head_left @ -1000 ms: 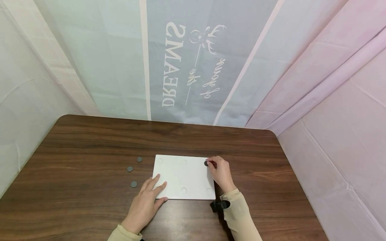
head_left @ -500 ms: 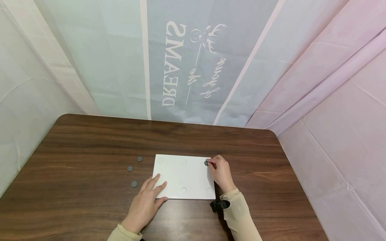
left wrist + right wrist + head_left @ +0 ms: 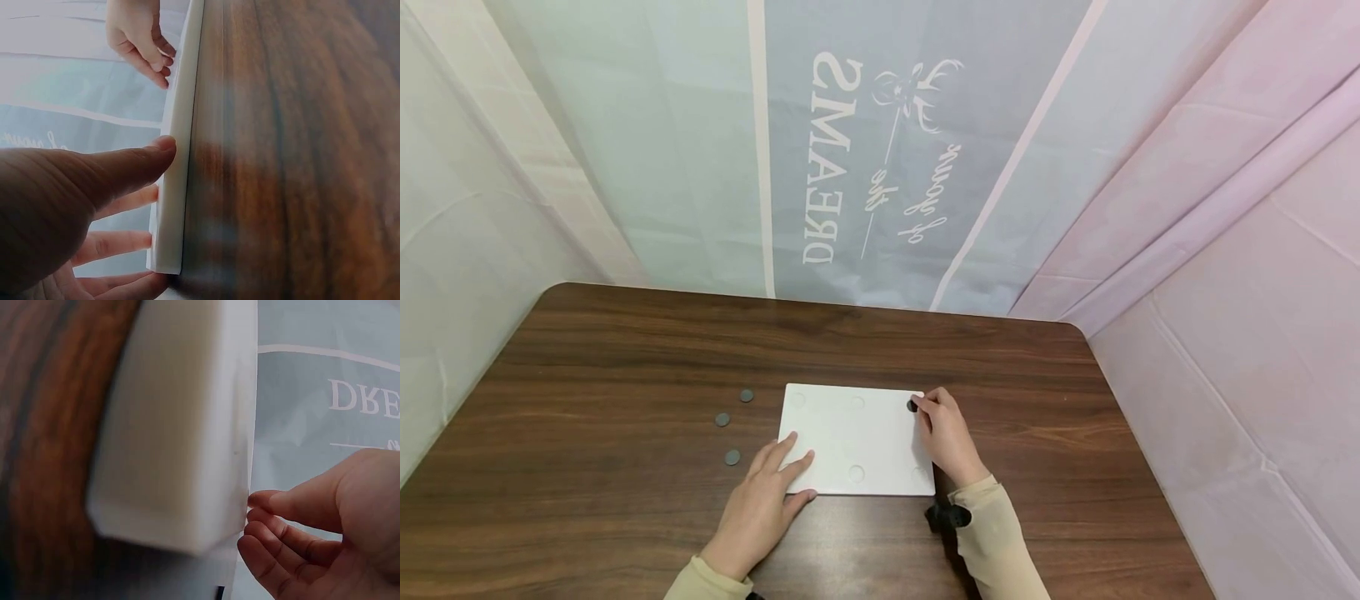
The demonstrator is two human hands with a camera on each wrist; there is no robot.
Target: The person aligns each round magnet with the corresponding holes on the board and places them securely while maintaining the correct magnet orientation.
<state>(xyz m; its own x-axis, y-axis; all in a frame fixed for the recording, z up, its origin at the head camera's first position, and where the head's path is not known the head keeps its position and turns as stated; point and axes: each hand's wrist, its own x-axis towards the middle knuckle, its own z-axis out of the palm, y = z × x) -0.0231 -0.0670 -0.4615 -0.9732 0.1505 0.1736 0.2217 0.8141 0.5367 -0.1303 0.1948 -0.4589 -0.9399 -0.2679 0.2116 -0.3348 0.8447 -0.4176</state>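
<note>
A white rectangular board (image 3: pixel 868 437) with several shallow round recesses lies on the table. My left hand (image 3: pixel 751 515) rests at its near left corner with fingers spread on top; in the left wrist view the thumb touches the board's edge (image 3: pixel 178 156). At the far right corner, my right hand (image 3: pixel 949 433) pinches a small dark grey disc (image 3: pixel 912 407) between thumb and fingers, against or just above the board. The right wrist view shows curled fingers (image 3: pixel 275 544) beside the board, with the disc hidden. Three similar grey discs (image 3: pixel 722 420) lie left of the board.
The dark wood-grain table (image 3: pixel 625 358) extends on all sides of the board. A printed cloth backdrop (image 3: pixel 880 167) hangs behind it, with pale cloth at both sides. A black band (image 3: pixel 947 515) sits at the right wrist.
The disc in my right hand turns from dark to lighter grey and back to dark, at nearly the same spot. The left hand and board stay in place.
</note>
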